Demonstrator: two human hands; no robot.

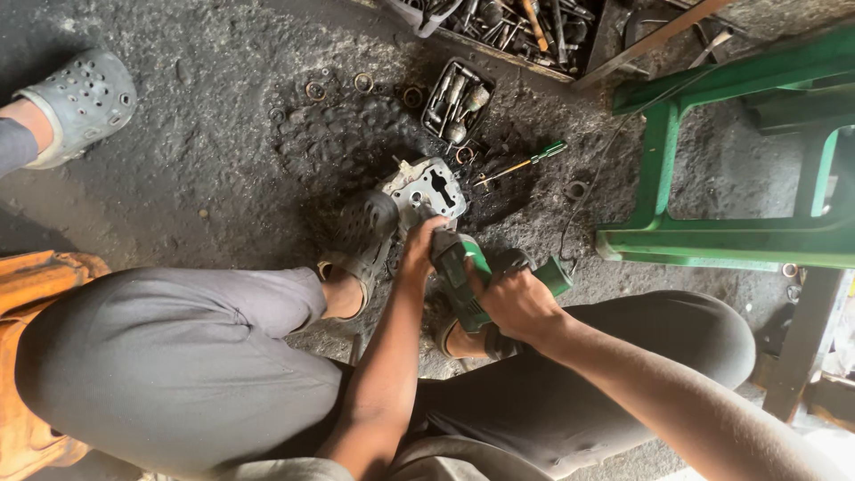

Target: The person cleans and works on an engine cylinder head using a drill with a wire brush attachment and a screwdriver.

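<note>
A green power tool points down at a grey metal engine part lying on the dark oily floor. My right hand grips the tool's body from behind. My left hand holds the tool's front end, right at the edge of the metal part. My foot in a grey clog rests against the left side of the part. The tool's tip is hidden by my left hand.
A green-handled screwdriver lies right of the part. A small tray of sockets and a bigger tool box sit farther away. Loose rings dot the floor. A green metal frame stands right. Another person's clog is upper left.
</note>
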